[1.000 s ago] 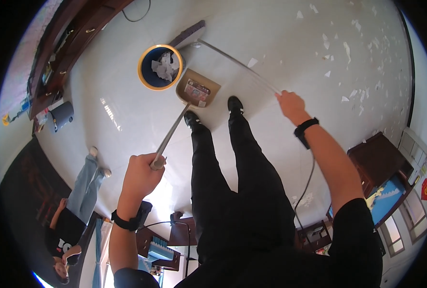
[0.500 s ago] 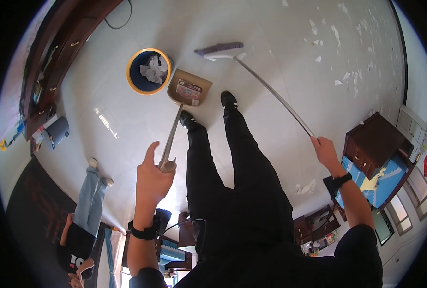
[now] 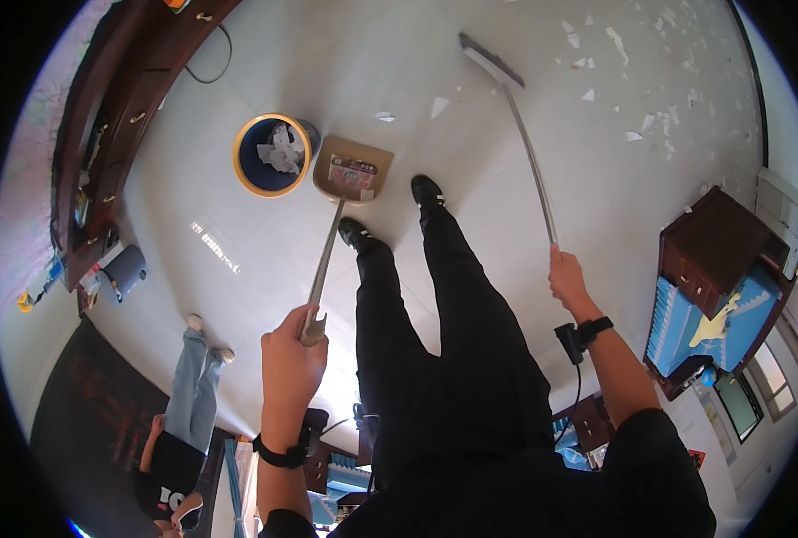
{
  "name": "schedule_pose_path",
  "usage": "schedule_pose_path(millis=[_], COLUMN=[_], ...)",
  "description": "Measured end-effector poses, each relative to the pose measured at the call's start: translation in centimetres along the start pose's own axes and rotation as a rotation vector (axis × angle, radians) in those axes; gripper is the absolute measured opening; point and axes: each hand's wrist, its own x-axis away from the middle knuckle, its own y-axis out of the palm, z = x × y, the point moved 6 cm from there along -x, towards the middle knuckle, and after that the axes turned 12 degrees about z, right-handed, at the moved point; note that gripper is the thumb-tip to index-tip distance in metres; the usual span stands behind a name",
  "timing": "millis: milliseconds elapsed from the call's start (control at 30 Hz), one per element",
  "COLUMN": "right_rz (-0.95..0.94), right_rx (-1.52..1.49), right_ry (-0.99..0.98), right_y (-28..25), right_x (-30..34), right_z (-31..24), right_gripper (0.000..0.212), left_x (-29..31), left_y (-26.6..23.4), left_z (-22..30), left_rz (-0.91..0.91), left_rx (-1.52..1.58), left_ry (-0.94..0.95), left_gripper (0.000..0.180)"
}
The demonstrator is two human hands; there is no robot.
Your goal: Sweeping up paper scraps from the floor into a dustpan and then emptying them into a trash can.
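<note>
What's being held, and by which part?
The left hand holds a dustpan by its handle, near the end; the right hand, a broom by its pole, near the end.

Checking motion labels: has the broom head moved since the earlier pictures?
Yes: rightward, judged against the bin. The broom head started close beside it; now it is well clear, nearer the scattered white scraps.

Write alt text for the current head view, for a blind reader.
A person's left hand holds a long-handled dustpan, the right hand a broom. Beside the dustpan stands a yellow-rimmed bin with paper in it; white scraps litter the pale floor at right.
</note>
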Motion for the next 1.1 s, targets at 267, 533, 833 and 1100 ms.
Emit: schedule_pose_path(millis=[267,533,833,1100], right_rz=[-0.204,-0.357,-0.565,-0.574], right_rx=[-0.209,-0.336,-0.325,-0.346], right_ry=[0.187,0.295,0.393,0.375], right_y=[7.8,10.0,9.8,10.7], right_x=[3.5,6.7,11.2,12.0], right_z=[0.5,-1.2,-1.1,-1.5], right_gripper=[0.052,0.054,0.049,0.048], left_x=[-4.3,-9.7,-7.9,-7.1], left_y=[0.7,-0.2,-0.6,-1.2], left_z=[4.0,7.8,7.4,5.2], left_rz=[-0.164,-0.199,-0.179,-0.205], left_rx=[-0.293,-0.248,-0.222,-0.176], left_ry=[0.28,0.24,0.258,0.227], left_gripper=[0.039,0.027,0.035,0.031])
